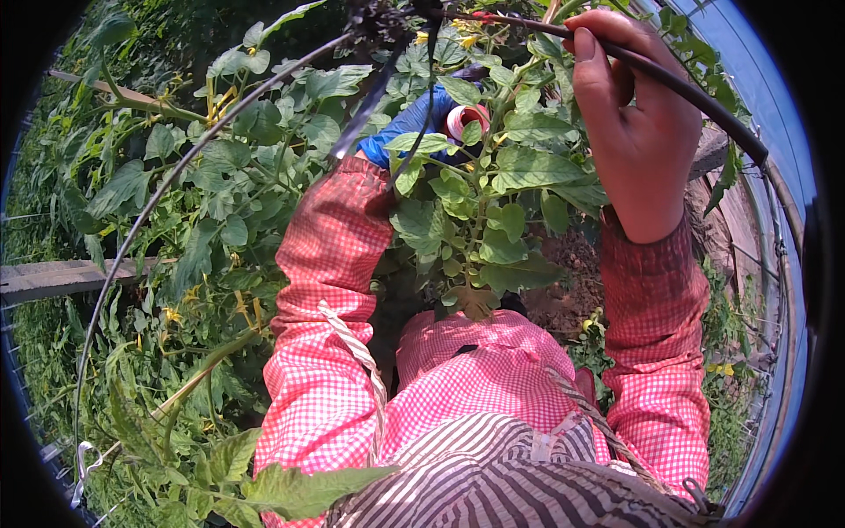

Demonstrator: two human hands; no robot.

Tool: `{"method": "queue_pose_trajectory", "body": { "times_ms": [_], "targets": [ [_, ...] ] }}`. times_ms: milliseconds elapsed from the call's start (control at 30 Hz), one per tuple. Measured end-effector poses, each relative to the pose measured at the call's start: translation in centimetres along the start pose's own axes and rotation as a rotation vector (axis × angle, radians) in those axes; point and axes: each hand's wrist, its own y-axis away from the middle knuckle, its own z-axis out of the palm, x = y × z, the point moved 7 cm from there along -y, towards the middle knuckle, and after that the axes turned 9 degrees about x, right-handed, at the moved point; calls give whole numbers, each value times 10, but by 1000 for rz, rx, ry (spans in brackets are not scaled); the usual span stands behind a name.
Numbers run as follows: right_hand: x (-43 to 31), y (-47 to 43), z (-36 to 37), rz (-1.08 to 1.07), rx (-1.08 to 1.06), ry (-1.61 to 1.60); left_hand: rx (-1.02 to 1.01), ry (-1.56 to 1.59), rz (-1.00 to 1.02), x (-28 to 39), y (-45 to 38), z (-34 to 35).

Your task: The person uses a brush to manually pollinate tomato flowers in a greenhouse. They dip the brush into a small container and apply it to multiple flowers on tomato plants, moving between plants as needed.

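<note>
My left hand [416, 122], in a blue glove, is wrapped around a small open-mouthed container [455, 121] with a pale reddish threaded neck. Leaves cover part of the glove and most of the container. My bare right hand [637, 125] pinches a dark, tapered rod [673, 82], like a brush handle, between thumb and fingers. Its thick end points right, its thin end reaches left towards yellow tomato flowers [467, 41]. A red spot shows near that thin end; whether it belongs to the rod, I cannot tell. A leafy tomato plant [485, 198] stands between my arms.
Dense tomato plants [218, 165] fill the left side. A thin curved stem or wire [152, 191] crosses there, and dark blurred strands [379, 92] hang close to the camera. A grey beam [79, 277] lies left. Plastic greenhouse sheeting [752, 72] curves along the right, with bare soil [568, 284] below.
</note>
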Motion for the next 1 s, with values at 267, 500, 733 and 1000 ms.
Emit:
{"method": "queue_pose_trajectory", "body": {
  "times_ms": [267,500,733,1000],
  "targets": [
    [8,4,-9,85,56,-185,48,-270,-347,-9,5,-4],
    [0,-3,-5,153,16,-258,86,51,-367,-15,9,-6],
    [-2,-5,-3,61,96,-130,121,-134,-142,5,2,1],
    [-13,-8,-4,122,73,-59,71,-113,-349,6,-2,2]
  ]
}}
